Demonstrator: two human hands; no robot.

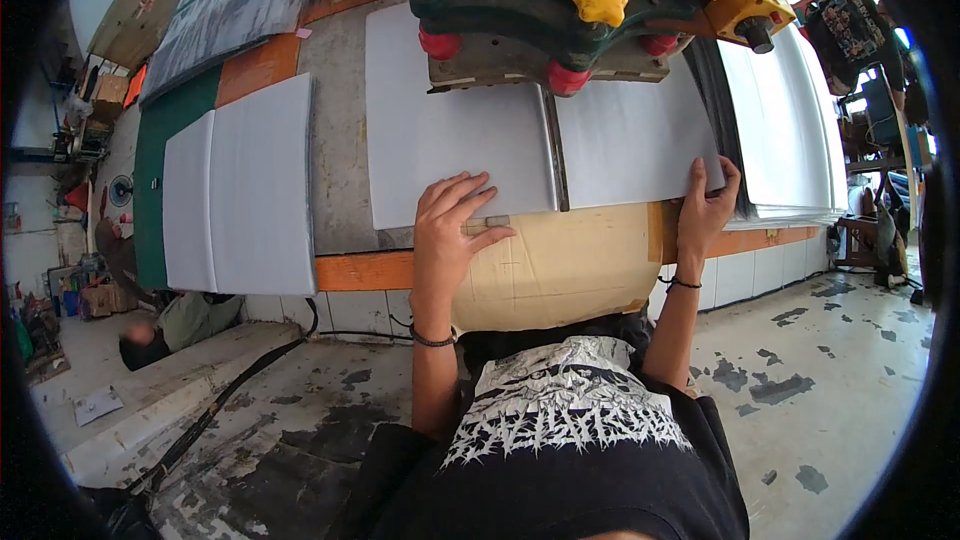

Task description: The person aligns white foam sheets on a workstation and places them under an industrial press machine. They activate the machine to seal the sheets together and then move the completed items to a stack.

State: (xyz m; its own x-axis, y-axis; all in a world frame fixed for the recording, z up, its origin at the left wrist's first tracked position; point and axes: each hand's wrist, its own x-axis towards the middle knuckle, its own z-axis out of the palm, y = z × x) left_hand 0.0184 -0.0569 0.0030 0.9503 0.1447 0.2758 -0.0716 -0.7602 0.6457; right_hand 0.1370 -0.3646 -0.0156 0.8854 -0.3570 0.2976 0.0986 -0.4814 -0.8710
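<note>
A wide white sheet (460, 130), split down the middle by a narrow dark strip (556, 150), lies on the grey worktop in front of me. My left hand (450, 225) rests at the near edge of its left half, fingers spread and thumb stretched out to the right. At the near right corner of the right half (635, 140), my right hand (708, 202) has its thumb and fingers closed on the sheet's edge. Above the sheet's far part stands a machine (555, 10) with a dark green arm, yellow star knobs and red feet, hiding what is beneath it.
To the right is a thick stack of white sheets (785, 130); dark sheets (712, 90) stand beside it. More folded white sheets (262, 190) lie at left. Tan cardboard (560, 275) covers the table's orange front edge (365, 272). A person (180, 330) is low down at far left.
</note>
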